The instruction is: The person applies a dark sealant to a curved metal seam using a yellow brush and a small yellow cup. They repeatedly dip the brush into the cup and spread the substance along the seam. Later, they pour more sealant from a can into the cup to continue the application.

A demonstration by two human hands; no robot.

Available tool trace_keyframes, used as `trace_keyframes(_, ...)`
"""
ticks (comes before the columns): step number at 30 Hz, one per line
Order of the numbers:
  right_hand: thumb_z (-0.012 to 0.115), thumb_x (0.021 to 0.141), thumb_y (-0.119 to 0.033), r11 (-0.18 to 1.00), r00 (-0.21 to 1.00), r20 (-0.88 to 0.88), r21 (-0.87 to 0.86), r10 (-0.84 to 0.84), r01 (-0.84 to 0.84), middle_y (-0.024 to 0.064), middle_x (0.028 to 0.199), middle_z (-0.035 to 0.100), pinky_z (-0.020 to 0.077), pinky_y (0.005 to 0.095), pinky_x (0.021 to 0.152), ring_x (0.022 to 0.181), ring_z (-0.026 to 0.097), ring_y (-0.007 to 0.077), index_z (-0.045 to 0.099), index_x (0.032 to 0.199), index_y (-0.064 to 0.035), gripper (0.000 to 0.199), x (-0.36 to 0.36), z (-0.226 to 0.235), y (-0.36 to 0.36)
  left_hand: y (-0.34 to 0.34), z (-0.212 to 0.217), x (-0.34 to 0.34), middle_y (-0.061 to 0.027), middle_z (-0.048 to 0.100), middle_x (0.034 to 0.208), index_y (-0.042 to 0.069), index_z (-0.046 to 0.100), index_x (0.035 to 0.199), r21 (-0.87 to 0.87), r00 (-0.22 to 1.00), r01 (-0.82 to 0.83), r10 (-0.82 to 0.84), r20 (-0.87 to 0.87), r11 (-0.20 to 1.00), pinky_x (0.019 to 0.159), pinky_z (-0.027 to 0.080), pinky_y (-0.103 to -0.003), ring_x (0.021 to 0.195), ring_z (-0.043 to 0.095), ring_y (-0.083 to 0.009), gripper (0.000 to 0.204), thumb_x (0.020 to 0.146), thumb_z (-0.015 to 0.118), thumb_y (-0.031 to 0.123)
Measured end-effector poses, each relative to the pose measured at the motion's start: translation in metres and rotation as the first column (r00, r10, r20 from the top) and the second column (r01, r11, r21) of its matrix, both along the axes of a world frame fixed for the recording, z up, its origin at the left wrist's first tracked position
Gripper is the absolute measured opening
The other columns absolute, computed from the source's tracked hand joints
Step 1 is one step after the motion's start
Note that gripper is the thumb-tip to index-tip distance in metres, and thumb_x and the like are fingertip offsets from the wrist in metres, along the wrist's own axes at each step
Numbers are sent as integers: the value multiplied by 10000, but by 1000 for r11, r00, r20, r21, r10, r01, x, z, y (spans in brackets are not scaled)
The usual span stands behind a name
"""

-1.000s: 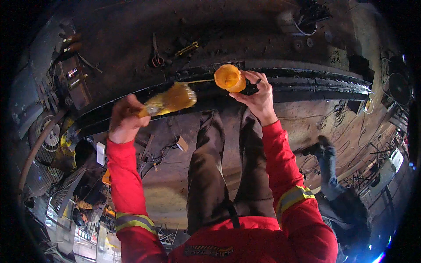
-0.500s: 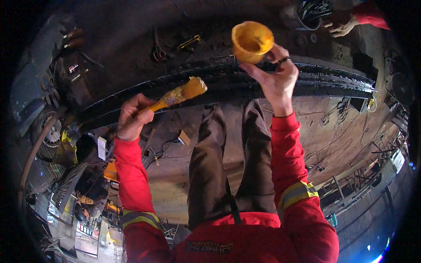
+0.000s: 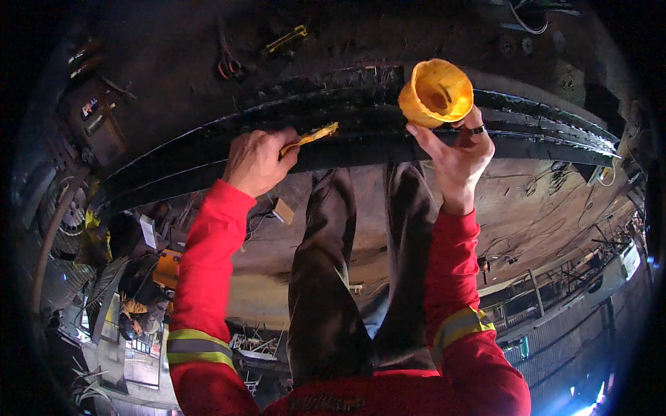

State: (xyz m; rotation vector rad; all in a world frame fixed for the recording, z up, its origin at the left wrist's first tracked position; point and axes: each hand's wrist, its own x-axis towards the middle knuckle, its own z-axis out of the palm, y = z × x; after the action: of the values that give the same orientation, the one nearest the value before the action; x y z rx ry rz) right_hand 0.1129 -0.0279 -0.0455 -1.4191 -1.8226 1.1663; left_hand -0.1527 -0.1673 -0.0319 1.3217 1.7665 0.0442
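My left hand (image 3: 261,161) is closed round the handle of a paintbrush (image 3: 316,136), which looks coated in yellow and appears edge-on. Its tip points right, above long dark metal beams (image 3: 361,143). In my right hand (image 3: 461,156) is a yellow cup (image 3: 437,93), gripped from below and the side by thumb and fingers. The cup leans so that its opening faces me, and a dark patch shows at its bottom. Brush and cup are apart, the cup to the right and farther off.
Beyond the beams lie red-handled scissors or shears (image 3: 227,66) and a yellow tool (image 3: 286,39). Cables (image 3: 541,182) run over the ground on the right. At lower left, another person (image 3: 142,315) is small in view near an orange box (image 3: 167,268).
My left hand has moved right and turned, so the brush shows its thin edge. My right hand and the cup have shifted right and nearer. The other person's hand at upper right has left view.
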Motion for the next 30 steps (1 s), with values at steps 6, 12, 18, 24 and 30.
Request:
trace_keyframes(6, 907, 642, -51, 997, 998, -17, -55, -64, 63, 49, 1088, 683, 464, 294, 929, 1000, 617, 146, 672, 1128, -5, 542, 25, -15, 11, 15, 3, -31, -157, 677, 756, 105, 678, 864, -70, 999, 44, -46, -20, 997, 635, 510, -458, 730, 669, -367, 133, 815, 665, 227)
trace_keyframes(12, 930, 624, -100, 993, 994, -44, -63, -104, 101, 51, 1102, 684, 455, 303, 945, 1022, 622, 160, 673, 1139, -8, 584, 29, -15, 29, 38, -6, 23, -177, 677, 774, 63, 688, 908, -126, 997, 63, -69, -38, 990, 640, 510, -431, 735, 670, -378, 171, 818, 683, 209)
trace_keyframes(18, 937, 608, -119, 990, 993, -55, -104, -102, 96, 80, 1100, 684, 466, 320, 958, 1045, 625, 175, 676, 1134, -2, 598, 32, -14, 30, 41, 8, 2, -172, 680, 778, 62, 699, 925, -88, 999, 52, -52, 6, 995, 636, 507, -407, 727, 668, -364, 164, 814, 700, 182)
trace_keyframes(24, 932, 613, -112, 981, 980, -134, -146, -145, 126, 73, 1085, 692, 470, 318, 962, 1016, 641, 181, 676, 1123, -6, 580, 25, -18, 36, 45, -12, 17, -182, 685, 804, 61, 700, 936, -170, 994, 107, -108, -1, 980, 677, 509, -437, 744, 665, -369, 188, 818, 677, 204)
trace_keyframes(30, 921, 627, -86, 976, 970, -178, -172, -164, 133, 71, 1096, 694, 466, 316, 968, 1016, 644, 179, 673, 1122, 8, 562, 26, -17, 39, 61, -6, 4, -189, 686, 805, 81, 705, 924, -280, 977, 173, -201, -73, 944, 681, 514, -463, 762, 665, -390, 202, 800, 662, 234)
